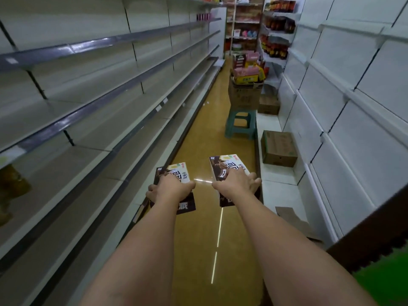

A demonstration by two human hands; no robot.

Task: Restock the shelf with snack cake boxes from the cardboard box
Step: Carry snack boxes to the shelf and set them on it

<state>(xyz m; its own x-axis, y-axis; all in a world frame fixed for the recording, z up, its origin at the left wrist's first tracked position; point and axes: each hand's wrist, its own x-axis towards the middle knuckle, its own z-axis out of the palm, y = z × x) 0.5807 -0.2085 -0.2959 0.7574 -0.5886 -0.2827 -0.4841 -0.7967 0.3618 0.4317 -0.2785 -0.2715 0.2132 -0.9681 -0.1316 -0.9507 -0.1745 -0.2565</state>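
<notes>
Each hand carries one snack cake box over the aisle floor: the left hand (168, 188) grips the left snack cake box (176, 173) from above, fingers curled over its left edge and thumb round the right, while the right hand (237, 181) grips the right snack cake box (225, 166) the same way, fingers wrapped over its right edge. Both boxes lie flat, printed face up, with their long axes running away from the person down the aisle, roughly parallel to the shelf edges. The relation that matters is sideways: the bare shelving on the left (106, 115) lies directly beside the left hand's box, whose near corner already overlaps the edge of the lowest shelf in this view, so the left hand is plainly the nearer one; the right hand's box hangs over the middle of the yellow floor (205, 120), nearer the white shelving on the right (331, 102). Placing a box on the left shelf would probably call for a swing to the left and a turn to face it outward. Nothing stands between hands and shelf. Ahead, well apart, a green stool (240, 124) carries an open cardboard box (244, 96) heaped with packets, and closed cartons (278, 149) sit on the right base shelf.
</notes>
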